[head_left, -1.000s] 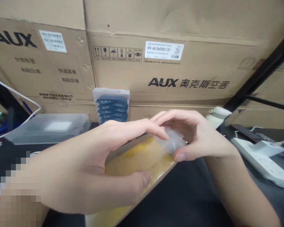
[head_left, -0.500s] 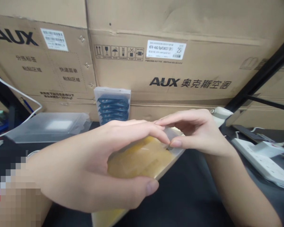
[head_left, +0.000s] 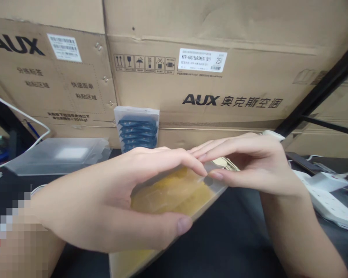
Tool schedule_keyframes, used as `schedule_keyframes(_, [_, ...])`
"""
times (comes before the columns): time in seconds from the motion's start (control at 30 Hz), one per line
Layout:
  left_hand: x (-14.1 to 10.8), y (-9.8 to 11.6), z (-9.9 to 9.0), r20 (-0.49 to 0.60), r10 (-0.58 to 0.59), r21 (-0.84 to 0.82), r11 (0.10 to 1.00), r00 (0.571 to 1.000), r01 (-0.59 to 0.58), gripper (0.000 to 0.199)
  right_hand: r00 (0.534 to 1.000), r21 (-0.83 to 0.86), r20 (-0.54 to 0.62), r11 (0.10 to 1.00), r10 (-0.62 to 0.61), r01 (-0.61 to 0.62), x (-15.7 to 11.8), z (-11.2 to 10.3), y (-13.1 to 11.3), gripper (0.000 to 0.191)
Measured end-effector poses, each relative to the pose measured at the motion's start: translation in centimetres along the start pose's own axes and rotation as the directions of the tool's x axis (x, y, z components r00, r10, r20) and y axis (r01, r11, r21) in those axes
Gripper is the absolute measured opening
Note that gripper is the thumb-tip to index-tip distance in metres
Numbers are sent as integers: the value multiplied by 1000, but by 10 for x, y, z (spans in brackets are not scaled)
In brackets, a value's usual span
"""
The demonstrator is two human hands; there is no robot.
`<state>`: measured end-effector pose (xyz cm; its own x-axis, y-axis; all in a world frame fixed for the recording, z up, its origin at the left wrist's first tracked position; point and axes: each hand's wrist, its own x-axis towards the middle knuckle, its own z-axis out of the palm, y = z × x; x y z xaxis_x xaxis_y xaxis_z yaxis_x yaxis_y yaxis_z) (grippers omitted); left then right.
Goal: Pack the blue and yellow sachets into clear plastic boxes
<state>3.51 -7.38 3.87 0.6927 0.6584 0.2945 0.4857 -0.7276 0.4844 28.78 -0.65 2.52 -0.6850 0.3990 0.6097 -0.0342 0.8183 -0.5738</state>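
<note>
A translucent plastic box [head_left: 171, 197] with yellow contents lies tilted in front of me, its far end pointing up and right. My left hand [head_left: 113, 200] is wrapped round it, thumb on the near edge and fingers over the top side. At the far end, my right hand [head_left: 249, 160] has its thumb and fingers closed about the box's end near a dark round notch. The fingertips of both hands nearly meet there. A gold-coloured edge [head_left: 227, 163] shows beside the right thumb. My palms hide part of the box.
Behind stand cardboard cartons [head_left: 145, 88] printed AUX. A clear box of blue packets [head_left: 137, 131] leans upright against them. An empty-looking translucent case [head_left: 60, 154] lies at left on the black table [head_left: 220, 239]. A white power strip [head_left: 333, 200] lies at right.
My right hand has shifted a little to the right, and its fingers are now straighter over the box's end. The gold-coloured edge has come into view. My left hand keeps its hold.
</note>
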Motion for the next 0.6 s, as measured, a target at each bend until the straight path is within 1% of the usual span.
schedule_keyframes(0.1, [1,1,1,-12,8,-5,1000,1000,-8,50,1000,-7,-8,1000,-19,19,-1,1,-2,31])
schedule_keyframes(0.17, [1,1,1,-21,16,-7,1000,1000,-16,49,1000,4,-24,1000,-6,6,-1,3,-3,29])
schedule_keyframes(0.3, [2,-1,0,-30,45,6,999,999,-45,50,992,86,-75,992,99,-92,0,12,-4,19])
schedule_keyframes(0.4, [3,-2,0,-36,62,7,998,997,-61,44,979,145,-88,975,182,-168,2,15,-4,11])
schedule_keyframes(0.5, [4,-2,0,-40,61,0,998,997,-61,38,974,174,-71,964,214,-199,3,14,-3,7])
schedule_keyframes(0.6, [4,-1,0,-34,58,-10,998,998,-58,39,976,203,-44,958,215,-202,5,12,-2,5])
